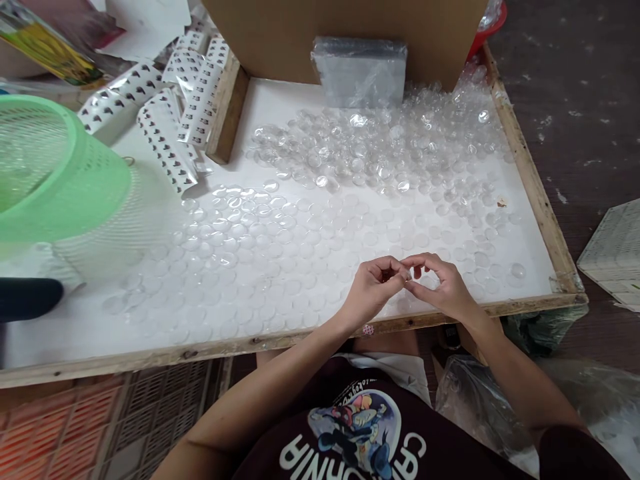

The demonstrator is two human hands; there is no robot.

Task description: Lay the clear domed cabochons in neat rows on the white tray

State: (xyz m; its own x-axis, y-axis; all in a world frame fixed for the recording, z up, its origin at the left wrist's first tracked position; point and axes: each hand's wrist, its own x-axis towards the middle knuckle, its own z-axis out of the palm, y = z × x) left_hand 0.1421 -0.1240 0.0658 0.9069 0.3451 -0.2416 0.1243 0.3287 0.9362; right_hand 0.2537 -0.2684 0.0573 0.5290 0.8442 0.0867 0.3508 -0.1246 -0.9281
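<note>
My left hand (373, 287) and my right hand (443, 287) meet over the near edge of a white wooden-framed tray (530, 180). Both have fingers curled into a pinch, fingertips touching around a small clear piece I can barely make out. Several clear glass domes (260, 247) lie flat in rows across the tray. A loose heap of more domes (380, 147) is piled at the back.
A green plastic basket (55, 173) stands at the left. Strips of heart-printed sticker sheets (165, 107) lie at the back left beside a wooden block (227, 117). A cardboard box (345, 33) and a plastic-wrapped pack (360, 70) stand behind the heap. Plastic bags (500, 400) lie by my right arm.
</note>
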